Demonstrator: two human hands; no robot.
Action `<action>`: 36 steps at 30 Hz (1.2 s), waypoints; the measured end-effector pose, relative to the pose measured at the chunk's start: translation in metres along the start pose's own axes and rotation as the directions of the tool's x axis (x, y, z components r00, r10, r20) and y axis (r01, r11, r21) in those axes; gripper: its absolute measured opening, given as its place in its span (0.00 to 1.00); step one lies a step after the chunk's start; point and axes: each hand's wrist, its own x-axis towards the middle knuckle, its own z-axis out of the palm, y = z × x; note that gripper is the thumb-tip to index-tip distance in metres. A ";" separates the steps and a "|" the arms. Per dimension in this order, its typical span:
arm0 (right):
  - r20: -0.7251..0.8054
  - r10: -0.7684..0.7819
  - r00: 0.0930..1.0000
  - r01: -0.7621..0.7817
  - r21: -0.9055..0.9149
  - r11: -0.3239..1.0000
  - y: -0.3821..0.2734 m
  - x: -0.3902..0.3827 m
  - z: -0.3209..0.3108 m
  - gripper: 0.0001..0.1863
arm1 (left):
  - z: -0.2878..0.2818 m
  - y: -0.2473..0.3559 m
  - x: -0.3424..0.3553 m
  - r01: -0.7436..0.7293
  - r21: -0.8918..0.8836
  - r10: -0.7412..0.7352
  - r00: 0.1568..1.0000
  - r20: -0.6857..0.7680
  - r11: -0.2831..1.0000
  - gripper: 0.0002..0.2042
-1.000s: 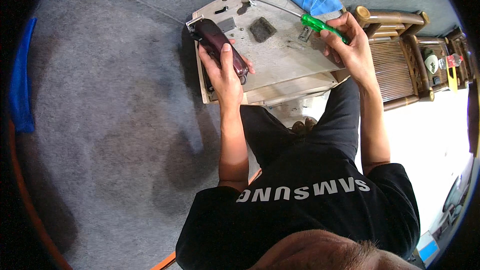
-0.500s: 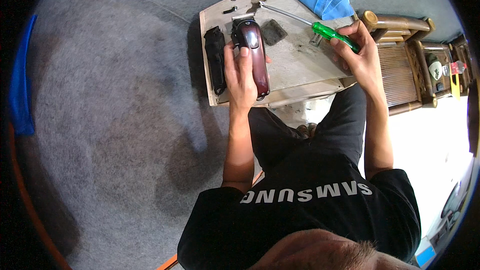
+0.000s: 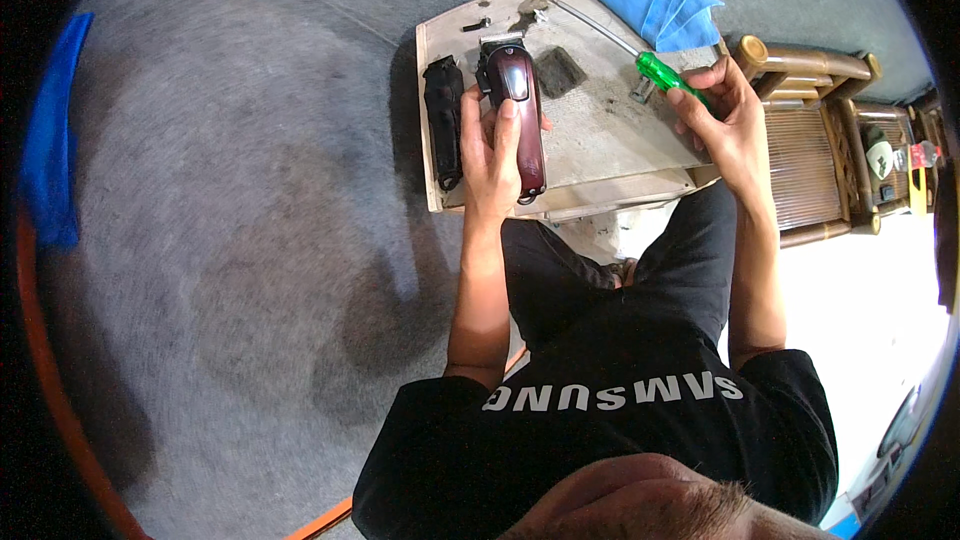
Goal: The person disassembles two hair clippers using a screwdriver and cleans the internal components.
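Observation:
My left hand [image 3: 490, 162] grips a maroon hair clipper [image 3: 517, 130], its toothed blade pointing away from me and my thumb along its body. In my right hand [image 3: 732, 130] is a screwdriver [image 3: 657, 71] with a green see-through handle and a long metal shaft. Its tip reaches over the far side of the table, just beside a small pale bit [image 3: 540, 15], apart from the clipper. A black clipper [image 3: 443, 125] lies left of my left hand. Beyond it rests a small black part [image 3: 477, 25]. A dark square block [image 3: 561, 72] sits right of the maroon clipper.
The worn wooden table [image 3: 600, 145] stands before my knees. A folded blue cloth [image 3: 660, 2] lies at its far right corner. Near the screwdriver handle is a small metal piece [image 3: 643, 90]. Bamboo furniture [image 3: 805, 160] stands at the right, and grey carpet [image 3: 250, 190] covers the left.
The screwdriver tip has moved slightly away and to the right, off the small pale bit. Both hands keep their holds. The whole view has shifted a little.

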 end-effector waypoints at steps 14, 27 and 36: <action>-0.006 -0.059 0.998 0.059 -0.010 0.998 0.002 0.001 0.002 0.13 | -0.017 0.004 0.000 0.105 -0.389 -0.045 0.986 0.160 0.915 0.24; -0.005 -0.076 0.997 0.076 -0.002 0.997 0.003 -0.001 0.001 0.12 | -0.017 0.007 -0.003 0.167 -0.390 -0.110 0.980 0.165 0.906 0.33; -0.011 -0.077 0.997 0.077 -0.065 0.995 -0.001 -0.001 0.003 0.12 | -0.015 -0.004 0.012 0.533 -0.818 0.159 0.807 0.568 0.215 0.40</action>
